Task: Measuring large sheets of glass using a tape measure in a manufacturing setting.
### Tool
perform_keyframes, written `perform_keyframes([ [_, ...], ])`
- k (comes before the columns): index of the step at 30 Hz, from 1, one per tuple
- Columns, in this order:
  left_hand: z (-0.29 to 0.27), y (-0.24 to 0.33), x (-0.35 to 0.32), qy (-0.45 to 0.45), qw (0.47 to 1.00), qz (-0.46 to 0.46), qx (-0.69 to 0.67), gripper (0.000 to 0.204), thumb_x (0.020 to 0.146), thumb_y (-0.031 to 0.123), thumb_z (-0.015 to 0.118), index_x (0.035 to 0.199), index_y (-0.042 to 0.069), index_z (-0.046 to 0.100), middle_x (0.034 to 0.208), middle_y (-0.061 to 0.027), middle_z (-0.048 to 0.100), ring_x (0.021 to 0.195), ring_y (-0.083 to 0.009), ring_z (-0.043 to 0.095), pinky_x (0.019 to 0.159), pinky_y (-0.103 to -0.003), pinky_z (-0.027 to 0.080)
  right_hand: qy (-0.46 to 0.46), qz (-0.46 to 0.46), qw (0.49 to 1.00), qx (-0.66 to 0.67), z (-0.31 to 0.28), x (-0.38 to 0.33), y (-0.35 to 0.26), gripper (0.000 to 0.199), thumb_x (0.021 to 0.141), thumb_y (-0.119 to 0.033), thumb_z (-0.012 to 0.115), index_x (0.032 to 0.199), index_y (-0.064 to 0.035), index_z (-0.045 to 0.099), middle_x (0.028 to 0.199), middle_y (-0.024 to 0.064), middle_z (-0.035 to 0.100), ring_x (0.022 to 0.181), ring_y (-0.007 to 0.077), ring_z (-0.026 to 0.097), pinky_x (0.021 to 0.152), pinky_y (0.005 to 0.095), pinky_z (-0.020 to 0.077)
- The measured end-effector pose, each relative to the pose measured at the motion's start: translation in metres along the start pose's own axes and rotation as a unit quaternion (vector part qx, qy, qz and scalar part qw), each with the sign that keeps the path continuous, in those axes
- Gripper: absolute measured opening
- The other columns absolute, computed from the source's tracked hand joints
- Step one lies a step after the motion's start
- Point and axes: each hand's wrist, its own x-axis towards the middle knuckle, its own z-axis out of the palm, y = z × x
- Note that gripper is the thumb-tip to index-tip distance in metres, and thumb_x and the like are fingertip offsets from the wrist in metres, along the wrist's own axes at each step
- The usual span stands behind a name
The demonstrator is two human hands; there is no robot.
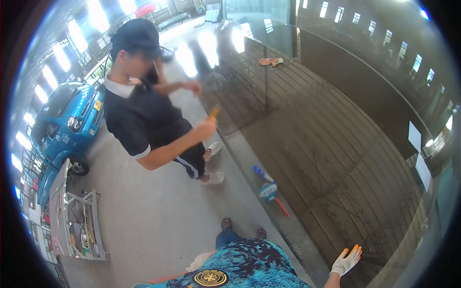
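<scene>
My right hand (346, 260), in a white work glove with orange fingertips, is open with fingers stretched out. It is over the near end of a large, dark, reflective glass sheet (307, 144), holding nothing; whether it touches the glass I cannot tell. My left hand (200, 261) shows only as a pale gloved patch beside my blue patterned shirt, its fingers hidden. On the ledge along the glass lie a blue marker-like stick (264, 174), a round teal object (268, 191) and a thin red strap (282, 208).
To my left a person (144, 105) in a dark shirt and cap holds a blurred yellow object (214, 114). Orange-and-white gloves (271, 62) lie at the far end. A blue truck (72, 120) and a metal rack (79, 225) stand at left; upright glass (278, 36) stands behind.
</scene>
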Motion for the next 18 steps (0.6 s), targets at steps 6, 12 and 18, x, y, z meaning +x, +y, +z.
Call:
perform_keyframes([
  [6,-0.023,-0.007,-0.015,0.015,1.000,-0.004,0.002,0.030,0.102,0.018,0.048,0.117,0.002,0.068,0.121,-0.0140,0.067,0.117,-0.0242,0.060,0.114,-0.036,0.034,-0.004,0.001,1.000,-0.003,-0.003,0.001,-0.004,0.052,0.099,-0.025,0.056,0.145,-0.0019,0.048,0.154,0.0186,0.044,0.143,0.0365,0.039,0.121,0.0484,0.0261],
  [12,-0.054,-0.021,-0.033,0.030,1.000,-0.001,0.008,0.030,0.102,0.016,0.047,0.117,0.001,0.068,0.121,-0.0143,0.067,0.117,-0.0238,0.060,0.113,-0.036,0.034,-0.013,0.003,1.000,-0.001,-0.004,0.002,-0.004,0.052,0.099,-0.026,0.055,0.145,-0.0021,0.048,0.154,0.0186,0.044,0.143,0.0365,0.039,0.121,0.0481,0.0256],
  [18,-0.077,-0.047,-0.042,0.036,0.993,0.092,-0.059,0.030,0.102,0.018,0.048,0.118,0.002,0.068,0.120,-0.0140,0.068,0.115,-0.0233,0.061,0.111,-0.035,0.037,-0.019,0.003,1.000,0.002,-0.006,0.003,-0.007,0.051,0.099,-0.026,0.054,0.145,-0.0022,0.048,0.154,0.0189,0.043,0.143,0.0365,0.039,0.121,0.0482,0.0254],
])
